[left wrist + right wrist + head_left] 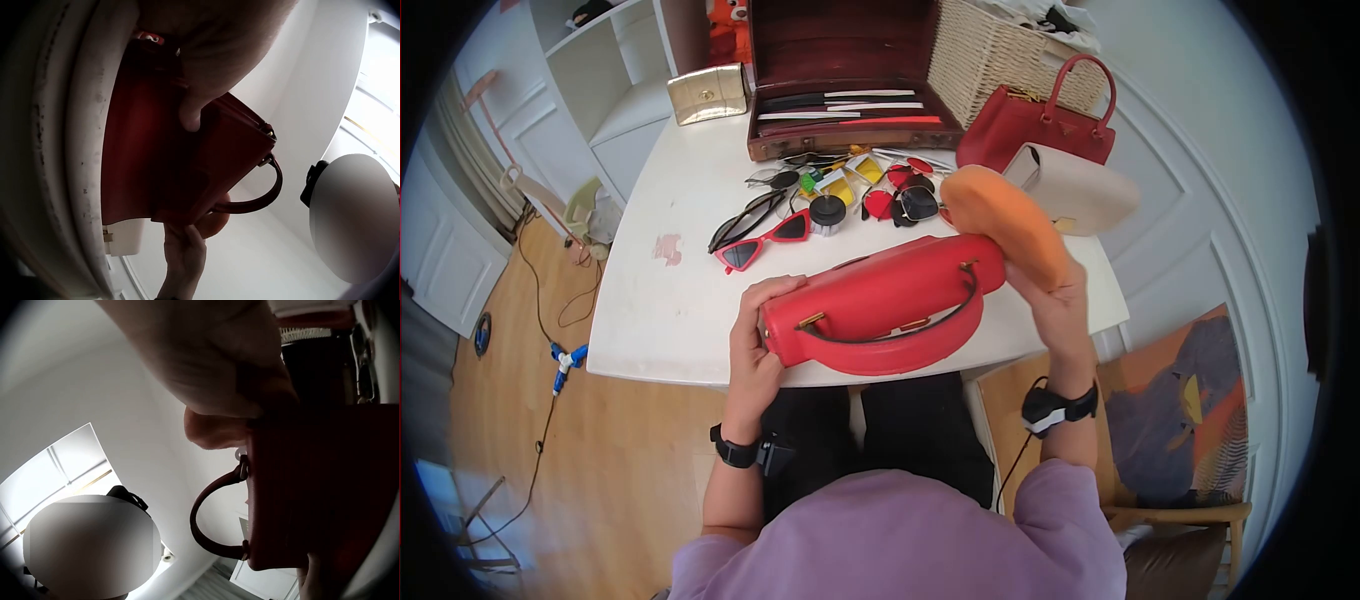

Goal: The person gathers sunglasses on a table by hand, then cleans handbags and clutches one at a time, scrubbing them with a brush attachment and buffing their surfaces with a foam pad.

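A bright red handbag (870,295) with a curved top handle (900,350) is tilted over the front of the white table (640,330), its handle towards me. My left hand (756,330) grips its left end, and the thumb (190,117) presses on one broad face in the left wrist view. At the other end my right hand (1056,300) holds an orange, rounded, half-moon-shaped thing (1005,215), which overlaps the handbag's right end. In the left wrist view the right thumb lies along the handbag's edge; the other right fingers are mostly hidden.
Several sunglasses (790,232) lie beyond the handbag, beside a black-topped jar (827,212). An open brown case (840,140) stands at the back, a gold clutch (708,95) to its left. A dark red handbag (1025,130), a cream bag (1090,190) and a wicker basket (970,65) stand at right.
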A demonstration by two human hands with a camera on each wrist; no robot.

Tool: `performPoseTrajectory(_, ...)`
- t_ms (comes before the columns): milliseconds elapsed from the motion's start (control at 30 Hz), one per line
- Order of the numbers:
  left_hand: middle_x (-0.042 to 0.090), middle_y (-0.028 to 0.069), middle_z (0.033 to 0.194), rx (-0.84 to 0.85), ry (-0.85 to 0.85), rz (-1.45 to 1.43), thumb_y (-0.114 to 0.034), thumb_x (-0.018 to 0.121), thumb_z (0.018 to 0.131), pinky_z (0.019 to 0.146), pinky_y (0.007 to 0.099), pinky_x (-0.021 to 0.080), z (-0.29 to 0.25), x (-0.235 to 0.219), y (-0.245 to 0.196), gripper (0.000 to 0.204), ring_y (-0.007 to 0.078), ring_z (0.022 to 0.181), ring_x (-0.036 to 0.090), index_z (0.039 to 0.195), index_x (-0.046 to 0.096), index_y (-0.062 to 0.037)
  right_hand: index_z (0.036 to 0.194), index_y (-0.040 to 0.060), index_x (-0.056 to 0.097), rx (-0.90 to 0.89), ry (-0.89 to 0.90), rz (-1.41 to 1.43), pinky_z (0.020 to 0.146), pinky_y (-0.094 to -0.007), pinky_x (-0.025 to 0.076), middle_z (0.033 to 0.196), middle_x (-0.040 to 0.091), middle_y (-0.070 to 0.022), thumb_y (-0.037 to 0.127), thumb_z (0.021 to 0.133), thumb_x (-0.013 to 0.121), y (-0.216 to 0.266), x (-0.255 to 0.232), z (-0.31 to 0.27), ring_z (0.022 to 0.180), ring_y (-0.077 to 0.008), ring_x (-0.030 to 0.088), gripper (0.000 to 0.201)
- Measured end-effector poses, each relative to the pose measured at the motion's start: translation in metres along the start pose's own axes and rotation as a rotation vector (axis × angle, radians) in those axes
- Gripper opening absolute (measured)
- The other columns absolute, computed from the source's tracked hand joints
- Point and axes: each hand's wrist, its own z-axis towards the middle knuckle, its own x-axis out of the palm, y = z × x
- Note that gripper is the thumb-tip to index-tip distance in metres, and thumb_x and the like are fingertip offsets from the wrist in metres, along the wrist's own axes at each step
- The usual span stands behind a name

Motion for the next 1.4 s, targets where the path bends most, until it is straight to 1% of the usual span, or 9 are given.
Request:
performPoseTrajectory(167, 0.059, 0.0108, 0.124, -0.084, -0.026, -0.034, 0.000, 0.064, 0.087, 0.101, 0.0336, 0.043, -0.005, 0.001, -0.002, 0.043, 0.0197, 0.117, 0.055, 0.128, 0.052, -0.0027, 0.129, -0.0048, 0.056, 0.011, -0.173, -0.020, 0.094, -0.0281, 0.045, 0.114, 0.067, -0.0085, 0.000, 0.090, 0.061, -0.029, 0.032, -0.019, 0.105, -0.0124, 0.060, 0.040)
performPoseTrajectory(200, 0.058, 0.0096, 0.123, -0.205, -0.064, -0.069, -0.001, 0.064, 0.088, 0.100, 0.0326, 0.044, -0.007, 0.000, -0.002, 0.043, 0.0175, 0.115, 0.055, 0.129, 0.052, -0.0020, 0.130, -0.0046, 0.056, 0.073, -0.164, -0.007, 0.094, -0.0281, 0.046, 0.114, 0.068, -0.0093, 0.000, 0.090, 0.061, -0.035, 0.037, -0.023, 0.105, -0.0122, 0.060, 0.040)
performPoseTrajectory(500, 0.059, 0.0075, 0.122, -0.239, -0.146, -0.101, -0.003, 0.063, 0.090, 0.096, 0.0293, 0.044, -0.004, -0.006, 0.011, 0.049, 0.0140, 0.110, 0.056, 0.136, 0.048, -0.0025, 0.130, -0.0050, 0.056, 0.143, -0.082, -0.250, 0.098, -0.0317, 0.044, 0.123, 0.065, -0.0156, 0.001, 0.092, 0.059, -0.014, 0.039, -0.045, 0.113, -0.0175, 0.060, 0.038)
performPoseTrajectory(600, 0.060, 0.0078, 0.121, -0.247, -0.125, -0.099, -0.006, 0.064, 0.090, 0.096, 0.0290, 0.044, -0.002, -0.001, 0.005, 0.051, 0.0139, 0.110, 0.056, 0.138, 0.047, -0.0026, 0.130, 0.0035, 0.061, -0.311, -0.304, -0.509, 0.108, -0.0419, 0.039, 0.132, 0.060, -0.0173, -0.015, 0.072, 0.054, -0.003, 0.035, -0.034, 0.129, -0.0343, 0.053, 0.061)
performPoseTrajectory(833, 0.059, 0.0089, 0.124, -0.207, -0.150, -0.111, -0.009, 0.064, 0.092, 0.097, 0.0294, 0.044, 0.000, 0.002, 0.002, 0.052, 0.0147, 0.111, 0.056, 0.140, 0.044, -0.0029, 0.118, 0.0138, 0.071, -0.512, -0.222, -0.776, 0.106, -0.0437, 0.039, 0.132, 0.061, -0.0101, 0.000, 0.080, 0.060, 0.000, 0.097, -0.051, 0.129, -0.0311, 0.053, 0.041)
performPoseTrajectory(1000, 0.058, 0.0100, 0.128, -0.204, -0.181, -0.101, -0.008, 0.063, 0.093, 0.098, 0.0311, 0.044, 0.003, 0.005, 0.002, 0.053, 0.0164, 0.113, 0.056, 0.141, 0.041, -0.0024, 0.112, 0.0147, 0.072, -0.612, 0.147, -0.420, 0.100, -0.0407, 0.044, 0.120, 0.068, -0.0053, 0.011, 0.083, 0.063, 0.001, 0.116, -0.067, 0.117, -0.0275, 0.061, 0.031)
performPoseTrajectory(1133, 0.056, 0.0114, 0.130, -0.102, -0.126, 0.104, -0.006, 0.064, 0.092, 0.099, 0.0320, 0.044, 0.002, 0.002, 0.003, 0.060, 0.0175, 0.116, 0.055, 0.145, 0.035, -0.0027, 0.112, 0.0140, 0.072, -0.829, -0.160, -0.514, 0.097, -0.0399, 0.045, 0.119, 0.068, -0.0054, 0.009, 0.084, 0.062, 0.033, 0.093, -0.030, 0.114, -0.0262, 0.062, 0.030)
performPoseTrajectory(1300, 0.054, 0.0137, 0.134, -0.202, -0.134, -0.061, -0.004, 0.063, 0.092, 0.102, 0.0327, 0.043, -0.001, 0.001, 0.010, 0.068, 0.0191, 0.119, 0.054, 0.150, 0.027, -0.0027, 0.116, 0.0162, 0.071, -0.773, -0.166, -0.715, 0.098, -0.0404, 0.044, 0.126, 0.065, -0.0042, 0.011, 0.084, 0.062, 0.013, 0.115, -0.013, 0.119, -0.0254, 0.059, 0.033)
performPoseTrajectory(1400, 0.049, 0.0159, 0.142, -0.191, -0.154, -0.115, -0.003, 0.059, 0.093, 0.104, 0.0340, 0.042, -0.003, -0.002, 0.020, 0.072, 0.0221, 0.126, 0.051, 0.154, 0.019, -0.0031, 0.115, 0.0165, 0.070, -0.714, 0.099, -0.649, 0.099, -0.0397, 0.045, 0.130, 0.063, -0.0031, 0.014, 0.084, 0.064, 0.003, 0.130, -0.047, 0.119, -0.0242, 0.059, 0.031)
